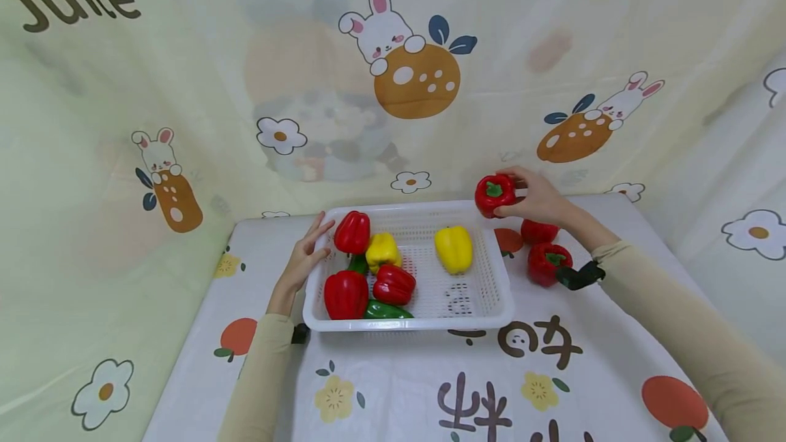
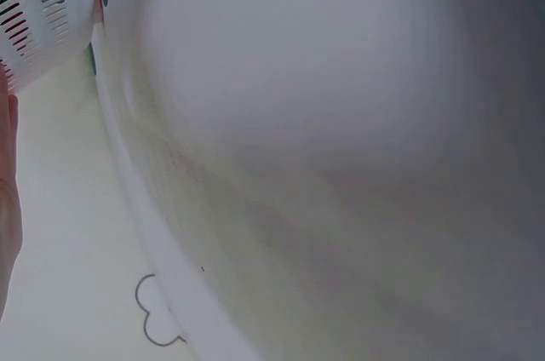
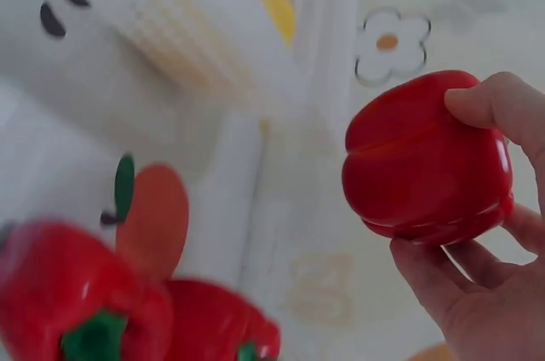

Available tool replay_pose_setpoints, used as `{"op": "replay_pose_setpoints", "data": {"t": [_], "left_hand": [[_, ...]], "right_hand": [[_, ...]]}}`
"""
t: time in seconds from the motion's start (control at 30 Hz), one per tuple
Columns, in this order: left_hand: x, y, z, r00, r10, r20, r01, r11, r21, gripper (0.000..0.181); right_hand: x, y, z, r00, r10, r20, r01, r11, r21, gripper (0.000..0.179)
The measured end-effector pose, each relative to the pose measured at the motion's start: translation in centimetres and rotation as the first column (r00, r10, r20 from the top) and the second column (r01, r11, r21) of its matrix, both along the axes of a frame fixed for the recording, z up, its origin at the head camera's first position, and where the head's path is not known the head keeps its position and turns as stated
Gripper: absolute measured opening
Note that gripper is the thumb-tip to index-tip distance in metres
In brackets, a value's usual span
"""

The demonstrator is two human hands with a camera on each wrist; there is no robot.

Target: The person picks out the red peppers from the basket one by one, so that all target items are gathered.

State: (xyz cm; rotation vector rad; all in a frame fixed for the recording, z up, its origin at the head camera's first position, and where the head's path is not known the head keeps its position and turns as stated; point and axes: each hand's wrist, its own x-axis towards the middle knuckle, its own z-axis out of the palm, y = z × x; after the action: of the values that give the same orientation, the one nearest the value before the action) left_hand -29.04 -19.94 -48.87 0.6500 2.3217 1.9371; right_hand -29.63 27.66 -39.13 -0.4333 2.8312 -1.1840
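Note:
A red bell pepper (image 1: 491, 198) with a green stem is gripped by my right hand (image 1: 535, 198), between thumb and fingers, at the back right corner of a white plastic basket (image 1: 413, 324). In the right wrist view the same bell pepper (image 3: 426, 157) hangs beside the basket wall. My left hand (image 1: 302, 258) rests against the basket's left rim with its fingers extended. Inside the basket, red peppers (image 1: 346, 295), a yellow pepper (image 1: 383, 252) and green peppers (image 1: 387, 310) crowd the left side. Another yellow pepper (image 1: 454, 249) lies to the right.
Right of the basket, two more red peppers sit on the printed tablecloth: one in front (image 1: 548, 263) and one behind it (image 1: 538, 231), near my right forearm. A printed cloth backdrop (image 1: 319, 87) rises behind the table.

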Motion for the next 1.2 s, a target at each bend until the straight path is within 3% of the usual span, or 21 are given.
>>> {"op": "replay_pose_setpoints", "data": {"t": [0.23,0.53,0.87,1.07,1.2], "left_hand": [[-0.1,-0.1,-0.1,1.000,-0.009,0.004,0.009,1.000,0.007,0.053],[-0.1,0.1,-0.2,1.000,-0.013,-0.014,0.013,1.000,0.008,0.053],[-0.2,0.1,-0.2,1.000,-0.014,0.008,0.014,1.000,0.016,0.054],[-0.1,0.0,-0.2,1.000,-0.017,0.007,0.016,1.000,0.021,0.053],[-0.1,0.0,-0.3,1.000,-0.015,0.011,0.015,1.000,0.018,0.054]], "right_hand": [[-0.1,3.7,-0.2,0.992,-0.127,0.010,0.127,0.992,0.010,0.080],[0.0,8.2,-1.9,0.965,-0.260,0.027,0.260,0.965,-0.030,0.083],[0.7,12.2,-4.3,0.886,-0.452,0.103,0.462,0.881,-0.104,0.094],[1.1,13.4,-6.6,0.840,-0.517,0.167,0.537,0.835,-0.119,0.092],[1.3,13.7,-8.1,0.821,-0.544,0.175,0.566,0.816,-0.119,0.088]]}}
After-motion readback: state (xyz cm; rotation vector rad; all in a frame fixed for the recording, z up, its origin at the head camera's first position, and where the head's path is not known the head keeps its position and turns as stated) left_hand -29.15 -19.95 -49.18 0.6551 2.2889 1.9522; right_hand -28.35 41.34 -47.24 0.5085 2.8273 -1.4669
